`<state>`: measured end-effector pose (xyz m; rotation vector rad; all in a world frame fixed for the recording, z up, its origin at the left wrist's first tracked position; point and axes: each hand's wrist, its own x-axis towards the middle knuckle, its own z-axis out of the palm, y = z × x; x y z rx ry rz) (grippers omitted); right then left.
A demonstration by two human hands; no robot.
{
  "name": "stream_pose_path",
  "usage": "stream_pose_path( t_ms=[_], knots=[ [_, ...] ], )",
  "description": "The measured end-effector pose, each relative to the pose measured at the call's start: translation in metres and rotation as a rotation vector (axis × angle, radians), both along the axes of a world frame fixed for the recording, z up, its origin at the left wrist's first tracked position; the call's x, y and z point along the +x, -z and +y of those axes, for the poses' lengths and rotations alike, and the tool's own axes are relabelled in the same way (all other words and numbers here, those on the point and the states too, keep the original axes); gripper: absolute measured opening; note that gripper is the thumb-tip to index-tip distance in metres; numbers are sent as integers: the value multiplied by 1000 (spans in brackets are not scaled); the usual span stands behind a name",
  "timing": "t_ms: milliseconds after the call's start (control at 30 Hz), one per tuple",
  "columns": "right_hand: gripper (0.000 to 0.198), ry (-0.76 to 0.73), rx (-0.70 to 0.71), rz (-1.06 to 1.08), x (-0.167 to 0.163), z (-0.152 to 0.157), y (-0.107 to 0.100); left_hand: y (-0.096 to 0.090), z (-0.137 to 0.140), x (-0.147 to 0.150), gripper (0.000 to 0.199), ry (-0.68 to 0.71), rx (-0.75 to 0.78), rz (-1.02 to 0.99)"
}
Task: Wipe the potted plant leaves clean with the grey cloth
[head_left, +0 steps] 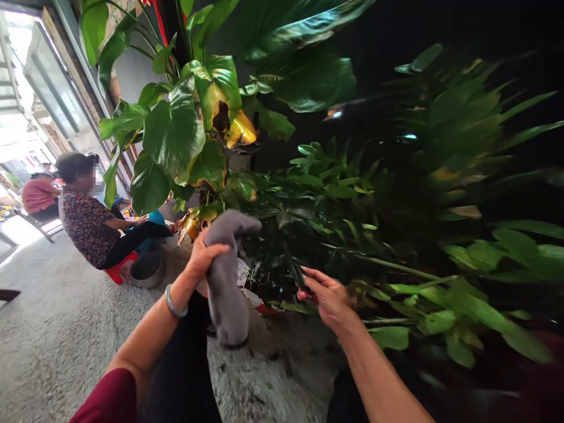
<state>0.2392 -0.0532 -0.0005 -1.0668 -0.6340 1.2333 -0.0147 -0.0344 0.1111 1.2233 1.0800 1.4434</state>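
My left hand (203, 256) is closed around a limp grey sock (228, 288), its thumb lying across the front. The sock hangs down over the concrete floor, and its upper end flops to the right. A bracelet circles my left wrist. To the right, my right hand (329, 298) pinches a dark green leaf (295, 271) between thumb and fingers. That leaf belongs to the low, dense plants (326, 194) in front of me. Shadow hides most of their stems and the base where they grow.
A large-leaved plant (176, 129) with yellowed, browned leaves rises ahead. Left of it a person (88, 217) sits on a red stool (120, 269) beside a grey basin (147, 269). Another seated person (39, 194) is farther back. Long leafy stems (440, 320) reach in at right.
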Motion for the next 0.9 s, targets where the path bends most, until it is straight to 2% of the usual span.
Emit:
stream_pose_path(
  t_ms=[67, 133, 200, 267, 333, 367, 433, 533, 600, 633, 700, 800, 833, 900],
  knots=[
    [48, 0, -2, 9, 1, -2, -2, -23, 18, 9, 47, -153, 124, 27],
    [48, -34, -8, 1, 0, -3, -4, -22, 31, 19, 48, -205, 126, 71],
    [48, -66, -11, -21, 1, -5, -5, 0, 29, 25, 45, -104, 12, 131],
    [47, -74, -8, -37, 4, -7, -4, 26, 14, 24, 44, 100, -130, 200],
    [46, -61, 1, -43, 10, -9, -2, 36, -5, 16, 46, 229, -193, 173],
    [45, -52, 4, -44, 14, -9, -1, 31, -12, 12, 47, 244, -176, 138],
    [45, -37, -2, -45, 21, -11, 2, 6, -16, 7, 50, 169, -71, 68],
    [45, -25, -34, -44, 24, -12, 5, -39, -1, 16, 51, -20, 112, 21],
    [43, -23, -32, -37, 22, -12, 7, -49, 11, 30, 49, -49, 135, 12],
    [42, -23, -28, -32, 20, -12, 8, -45, 13, 38, 47, -24, 95, 20],
    [40, -28, -33, -20, 18, -13, 9, -22, 7, 51, 41, 75, -64, 63],
    [37, -26, -94, -9, 20, -16, 11, 15, -23, 53, 37, 292, -303, 139],
    [35, -23, -113, -11, 22, -17, 11, 20, -34, 50, 38, 372, -338, 136],
    [33, -17, -133, -19, 26, -18, 11, 9, -49, 44, 41, 453, -306, 100]
  ],
)
